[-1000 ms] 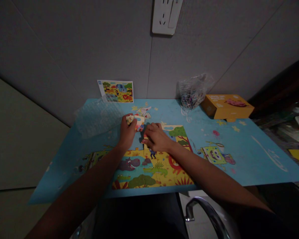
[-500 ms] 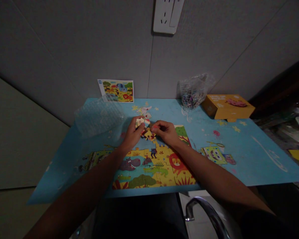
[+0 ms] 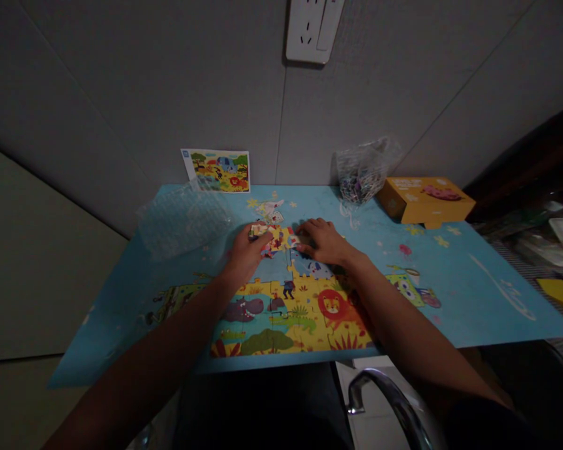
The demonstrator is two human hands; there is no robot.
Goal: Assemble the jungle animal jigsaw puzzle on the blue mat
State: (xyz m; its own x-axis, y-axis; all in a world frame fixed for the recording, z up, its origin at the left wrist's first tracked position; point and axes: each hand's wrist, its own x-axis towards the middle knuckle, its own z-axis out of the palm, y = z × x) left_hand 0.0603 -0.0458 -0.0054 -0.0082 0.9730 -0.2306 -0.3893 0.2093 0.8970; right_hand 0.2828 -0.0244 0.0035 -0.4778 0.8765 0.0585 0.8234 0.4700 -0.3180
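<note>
My left hand is closed around several loose jigsaw pieces, with the thumb on top. They show yellow, red and cream patches. My right hand is over the upper part of the puzzle, thumb and fingers curled at a small red, white and pale blue puzzle piece. The fingers partly hide their hold. Below both hands lies the partly joined jigsaw puzzle, with a lion, a hippo and a crocodile. Part of a blue elephant shows under my right wrist.
A picture card leans against the wall at the back left, behind a crumpled bubble-wrap bag. At the back right stand a clear bag of small pieces and an orange box. A blue cartoon-patterned cover lies on the table.
My right hand has moved slightly right and its fingers have spread from a tight pinch. More of the elephant section shows. My left hand still holds its pieces and has shifted slightly left.
</note>
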